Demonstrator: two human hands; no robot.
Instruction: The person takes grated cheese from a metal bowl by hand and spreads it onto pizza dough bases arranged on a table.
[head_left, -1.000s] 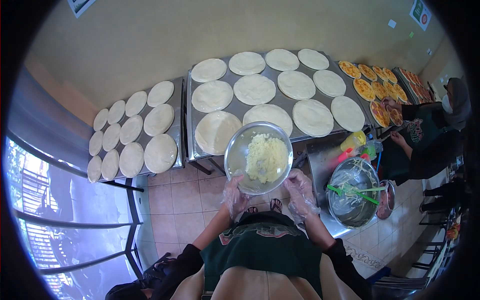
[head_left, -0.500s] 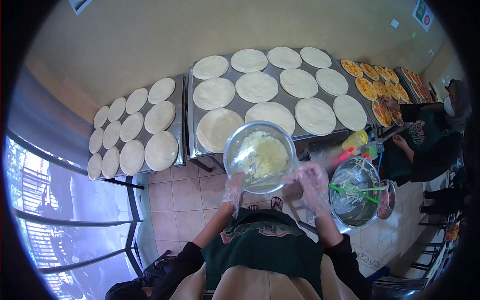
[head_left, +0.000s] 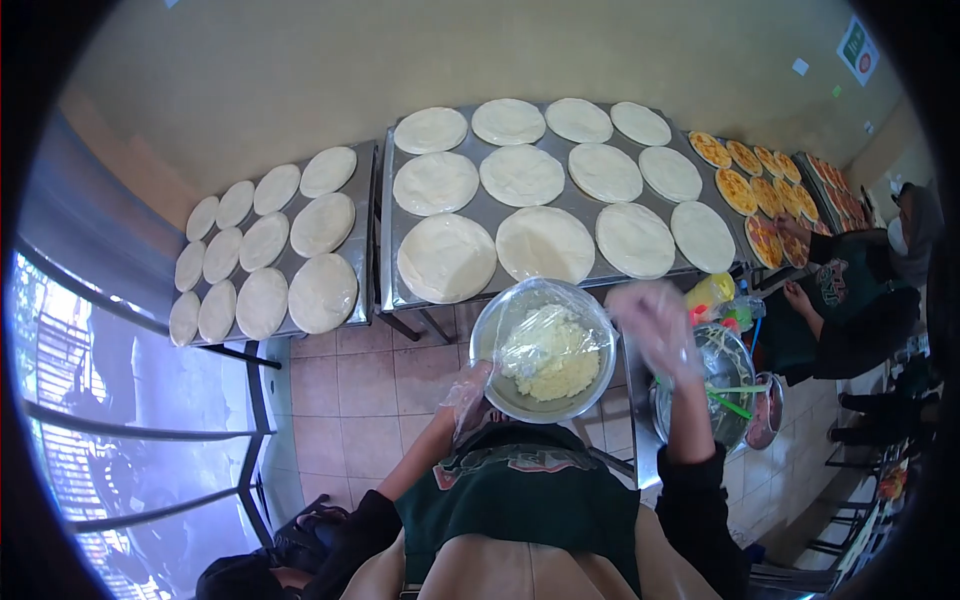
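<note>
A round metal bowl (head_left: pixel 483 375) with pale, crumbly shredded stuff (head_left: pixel 563 370), which looks like grated cheese, is up in front of my apron. My left hand (head_left: pixel 468 392), in a clear plastic glove, grips the bowl's left rim. Across the bowl's far part lies a shiny see-through film (head_left: pixel 548 325). My right hand (head_left: pixel 655 322), also gloved, is raised beside the right rim. Motion smears its fingers, so whether they hold the film cannot be made out. Beneath that hand stands a larger metal bowl (head_left: pixel 735 350) with white smears and green-handled utensils (head_left: pixel 730 404).
Flat dough rounds (head_left: pixel 447 258) cover the metal table (head_left: pixel 395 292) ahead and another table (head_left: pixel 362 300) at left. Pizzas with topping (head_left: pixel 737 190) lie at far right, where a co-worker (head_left: pixel 850 290) reaches over them. Bottles (head_left: pixel 712 292) stand behind the larger bowl.
The bowl has moved right and nearer to me, with my left hand still on it. My right hand has risen off toward the right. The film over the bowl now shows plainly.
</note>
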